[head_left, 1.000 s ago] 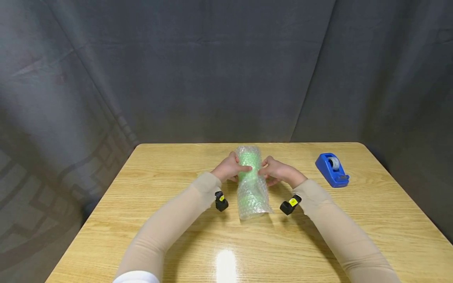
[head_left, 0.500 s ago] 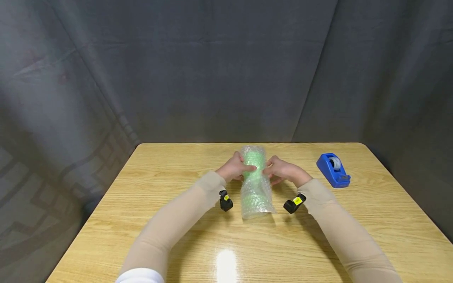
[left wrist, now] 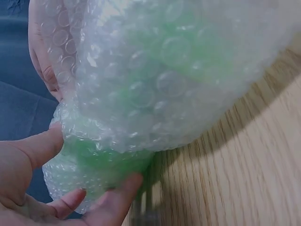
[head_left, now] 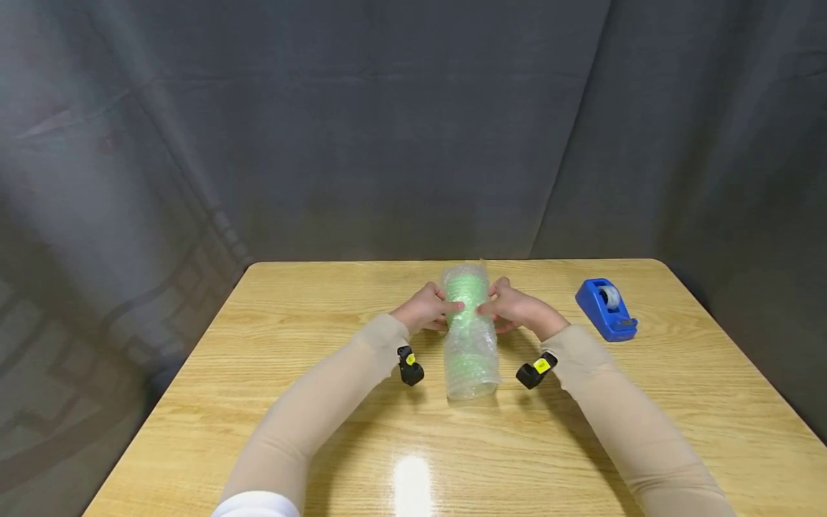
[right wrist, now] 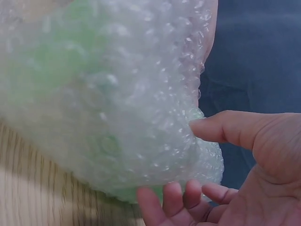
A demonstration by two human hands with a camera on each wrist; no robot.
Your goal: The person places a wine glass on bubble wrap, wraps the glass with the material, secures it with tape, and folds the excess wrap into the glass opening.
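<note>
A green object wrapped in clear bubble wrap [head_left: 472, 352] lies lengthwise on the table between the two hands. What the green object is cannot be told through the wrap. The left hand [head_left: 423, 307] holds the roll's left side near its far half, thumb on top and fingers lower down. From the right, the right hand [head_left: 519, 309] grips it the same way, its thumb pressing the wrap. Close up in the left wrist view, the bubble wrap [left wrist: 141, 94] hides most of the green. Fingertips of the right hand [right wrist: 268, 160] curl under the roll's lower side in the right wrist view.
A blue tape dispenser [head_left: 607, 310] with a roll of clear tape stands on the wooden table [head_left: 310, 359], to the right of the hands. Dark grey curtains [head_left: 400, 129] hang behind and beside the table. A black camera sits at each wrist.
The wrap's loose corner at the near right end has drawn in, and the roll looks narrower there. A wrap edge now stands up at the far end. Both hands keep their hold.
</note>
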